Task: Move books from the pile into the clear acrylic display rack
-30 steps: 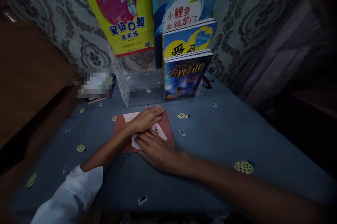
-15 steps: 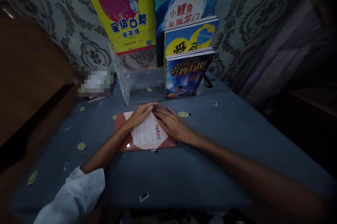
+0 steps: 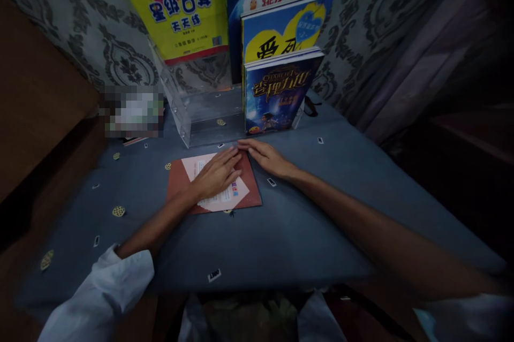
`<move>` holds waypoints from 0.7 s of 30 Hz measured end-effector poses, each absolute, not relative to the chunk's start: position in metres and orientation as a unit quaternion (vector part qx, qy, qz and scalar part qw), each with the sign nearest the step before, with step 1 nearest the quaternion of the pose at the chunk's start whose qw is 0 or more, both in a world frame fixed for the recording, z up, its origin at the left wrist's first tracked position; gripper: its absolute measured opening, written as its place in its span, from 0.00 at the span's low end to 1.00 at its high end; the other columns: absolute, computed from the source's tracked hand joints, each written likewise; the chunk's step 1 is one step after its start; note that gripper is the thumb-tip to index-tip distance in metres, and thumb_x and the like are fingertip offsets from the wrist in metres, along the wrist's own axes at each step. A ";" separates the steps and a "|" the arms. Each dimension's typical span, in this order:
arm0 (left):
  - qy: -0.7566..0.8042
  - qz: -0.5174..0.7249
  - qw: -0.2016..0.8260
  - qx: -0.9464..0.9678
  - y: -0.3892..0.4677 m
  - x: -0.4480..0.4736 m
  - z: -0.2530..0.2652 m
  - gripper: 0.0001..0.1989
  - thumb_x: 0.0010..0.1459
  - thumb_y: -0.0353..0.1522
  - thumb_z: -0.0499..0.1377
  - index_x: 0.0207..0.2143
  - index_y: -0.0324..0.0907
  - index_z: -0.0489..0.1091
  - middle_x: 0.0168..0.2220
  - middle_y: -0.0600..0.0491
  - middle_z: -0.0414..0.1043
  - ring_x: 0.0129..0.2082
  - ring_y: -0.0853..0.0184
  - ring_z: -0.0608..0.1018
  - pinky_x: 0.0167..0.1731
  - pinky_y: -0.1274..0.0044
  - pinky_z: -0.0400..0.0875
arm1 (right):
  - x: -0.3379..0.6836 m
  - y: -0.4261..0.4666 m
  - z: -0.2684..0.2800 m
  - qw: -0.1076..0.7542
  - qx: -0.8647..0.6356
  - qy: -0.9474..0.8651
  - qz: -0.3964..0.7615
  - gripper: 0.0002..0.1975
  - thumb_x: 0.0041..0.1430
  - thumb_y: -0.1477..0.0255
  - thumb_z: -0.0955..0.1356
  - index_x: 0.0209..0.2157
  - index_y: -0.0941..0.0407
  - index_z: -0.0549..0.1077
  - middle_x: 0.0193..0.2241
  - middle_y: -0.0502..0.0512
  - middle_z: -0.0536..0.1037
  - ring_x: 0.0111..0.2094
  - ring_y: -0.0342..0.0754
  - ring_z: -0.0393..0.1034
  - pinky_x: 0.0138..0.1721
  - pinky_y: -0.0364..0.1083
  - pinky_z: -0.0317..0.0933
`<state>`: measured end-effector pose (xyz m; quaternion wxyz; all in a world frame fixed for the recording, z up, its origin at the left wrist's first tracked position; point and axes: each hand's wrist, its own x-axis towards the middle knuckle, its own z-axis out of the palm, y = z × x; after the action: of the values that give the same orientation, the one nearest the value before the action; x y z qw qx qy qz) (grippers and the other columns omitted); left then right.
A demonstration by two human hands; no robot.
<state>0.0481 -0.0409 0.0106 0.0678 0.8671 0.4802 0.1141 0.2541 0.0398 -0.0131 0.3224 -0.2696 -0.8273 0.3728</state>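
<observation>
A thin book (image 3: 251, 192) with a reddish-brown and pale pink cover lies flat on the table. My left hand (image 3: 217, 173) rests palm down across its middle, fingers stretched out toward the far right corner and covering part of the print. At that corner is my right hand (image 3: 269, 159), its fingers extended and pointing left. Its fingertips are close to the left fingertips, along the book's far edge. Whether they touch the cover I cannot tell.
Behind the book stands a clear acrylic rack (image 3: 182, 125). It holds a yellow workbook (image 3: 188, 37), a blue-and-yellow book (image 3: 257, 29) and a dark blue book (image 3: 277, 96). A blurred-out pile (image 3: 134, 112) sits at the left on the blue tablecloth (image 3: 321, 224).
My left hand has slid further over the page. My right hand has moved off the printed area to the far right corner. The view has tilted down a little.
</observation>
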 end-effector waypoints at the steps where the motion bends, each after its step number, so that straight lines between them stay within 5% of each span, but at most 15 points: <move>1: 0.470 0.100 0.067 0.874 -0.045 0.050 0.012 0.28 0.72 0.42 0.45 0.66 0.35 0.57 0.70 0.41 0.54 0.71 0.60 0.53 0.69 0.64 0.46 | 0.254 0.039 -0.013 0.323 -0.274 -0.827 0.370 0.20 0.70 0.70 0.57 0.60 0.55 0.67 0.55 0.59 0.77 0.59 0.52 0.69 0.62 0.59 0.59; 10: 0.336 0.012 0.129 0.933 -0.099 0.068 0.028 0.26 0.73 0.40 0.41 0.69 0.42 0.51 0.71 0.49 0.50 0.72 0.67 0.48 0.70 0.64 0.37 | 0.251 0.034 -0.014 0.324 -0.283 -0.841 0.327 0.20 0.70 0.66 0.58 0.58 0.53 0.69 0.55 0.58 0.77 0.56 0.53 0.71 0.58 0.58 0.64; 16: 0.334 0.014 0.146 0.931 -0.109 0.070 0.028 0.26 0.73 0.39 0.43 0.70 0.46 0.48 0.71 0.51 0.49 0.72 0.68 0.50 0.70 0.65 0.38 | 0.250 0.018 -0.014 0.264 -0.303 -0.889 0.220 0.23 0.70 0.64 0.57 0.61 0.54 0.67 0.59 0.60 0.73 0.62 0.57 0.65 0.65 0.66 0.50; 21: 0.421 0.074 0.159 0.890 -0.104 0.061 0.027 0.27 0.73 0.42 0.43 0.70 0.45 0.48 0.72 0.49 0.49 0.72 0.68 0.50 0.70 0.66 0.44 | 0.251 0.015 -0.020 0.240 -0.294 -0.906 0.184 0.24 0.71 0.67 0.54 0.63 0.53 0.64 0.63 0.60 0.69 0.66 0.55 0.58 0.66 0.66 0.49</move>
<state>0.0612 -0.1042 0.0267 0.1589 0.8901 0.4207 0.0743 0.2510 0.0153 -0.0205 0.2402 -0.2943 -0.9064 0.1844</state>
